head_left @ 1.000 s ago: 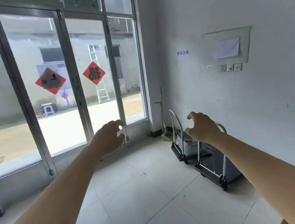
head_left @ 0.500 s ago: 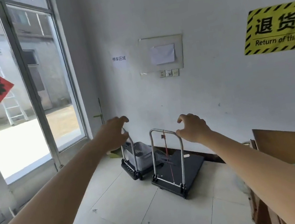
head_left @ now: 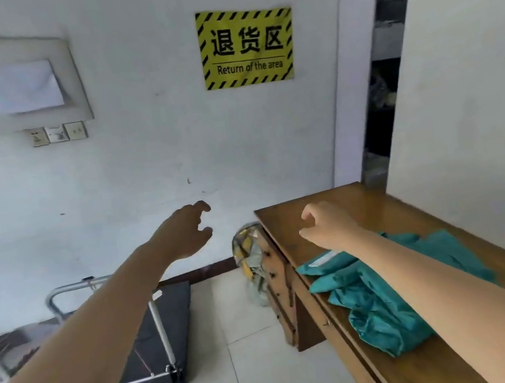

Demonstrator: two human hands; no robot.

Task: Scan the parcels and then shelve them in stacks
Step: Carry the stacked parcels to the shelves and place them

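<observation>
View swung right: glass doors gone; bench (head_left: 381, 202) with teal parcels (head_left: 380, 290) and yellow sign (head_left: 247, 45) now ahead.

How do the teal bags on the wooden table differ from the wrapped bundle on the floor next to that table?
The teal bags lie flat on the wooden table; the wrapped bundle stands upright on the floor, beside the table's end. The teal bags are opaque and of one colour; the wrapped bundle looks greyish with yellow patches. Both seem soft, and no hand holds either.
</observation>
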